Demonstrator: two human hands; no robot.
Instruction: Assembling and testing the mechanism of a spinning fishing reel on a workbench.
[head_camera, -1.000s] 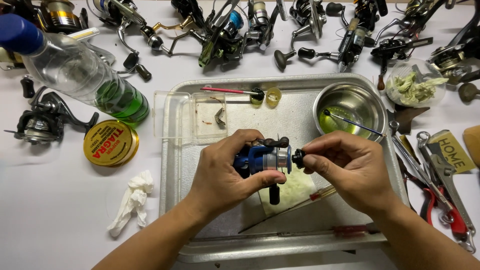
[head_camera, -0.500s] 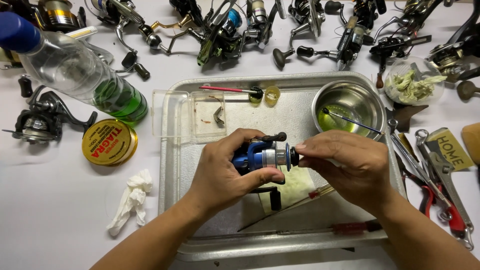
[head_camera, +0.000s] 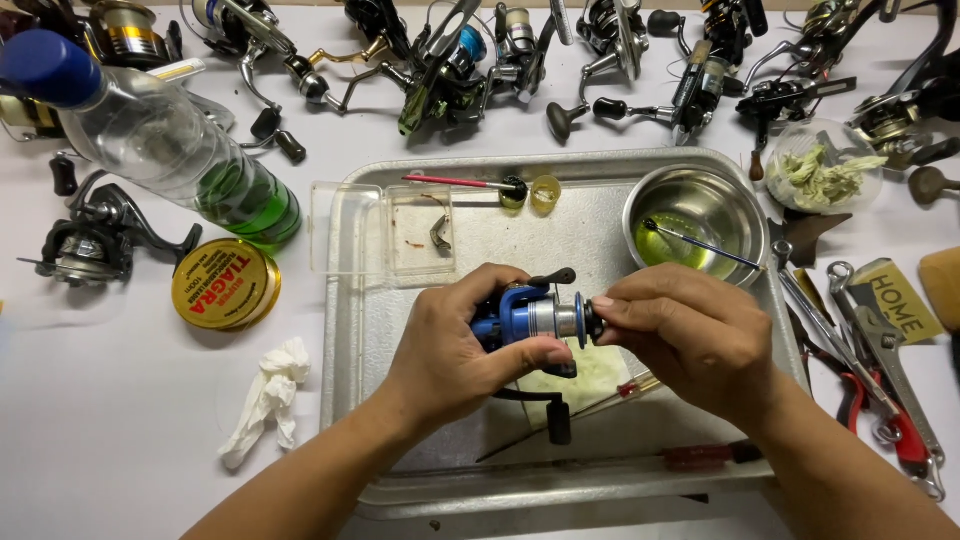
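The left hand (head_camera: 450, 350) wraps its grip around a blue fishing reel (head_camera: 528, 318), held over the metal tray (head_camera: 380, 330). The reel lies sideways, its spool end pointing right. The right hand (head_camera: 690, 340) pinches that end with its fingertips. The steel bowl (head_camera: 745, 215) on the far right holds green liquid. The clear box (head_camera: 345, 235) holds a small metal part.

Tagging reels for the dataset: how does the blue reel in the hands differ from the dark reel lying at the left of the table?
The blue reel is blue and silver; the dark reel is black and grey. The blue reel is held above the metal tray, gripped by the left hand with the right hand at its spool end; the dark reel lies untouched on the white table. Both are spinning reels with a crank handle.
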